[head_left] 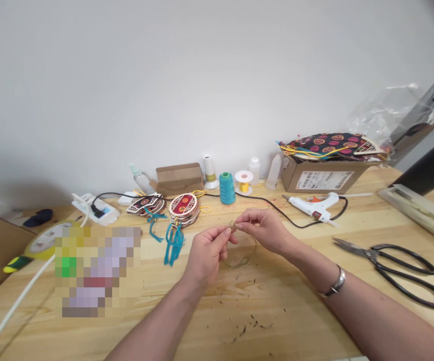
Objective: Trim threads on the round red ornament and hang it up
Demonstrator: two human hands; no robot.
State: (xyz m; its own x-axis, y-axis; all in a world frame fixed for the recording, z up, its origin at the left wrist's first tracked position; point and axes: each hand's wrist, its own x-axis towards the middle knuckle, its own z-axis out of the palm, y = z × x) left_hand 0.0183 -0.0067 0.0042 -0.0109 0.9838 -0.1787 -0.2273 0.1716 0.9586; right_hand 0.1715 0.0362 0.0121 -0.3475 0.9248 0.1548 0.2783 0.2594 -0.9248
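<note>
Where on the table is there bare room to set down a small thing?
Bare wood lies between glue gun and scissors, and between teal tassels and left forearm. Between the forearms lie dark scraps. Crowded: the wall side, with teal spool and full box.

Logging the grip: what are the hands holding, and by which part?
The left hand and right hand pinch a thin yellowish cord at a small loop; whether its end is there cannot be told.

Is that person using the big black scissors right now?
No, the scissors lie on the table, while the left hand and right hand pinch a thin cord.
</note>
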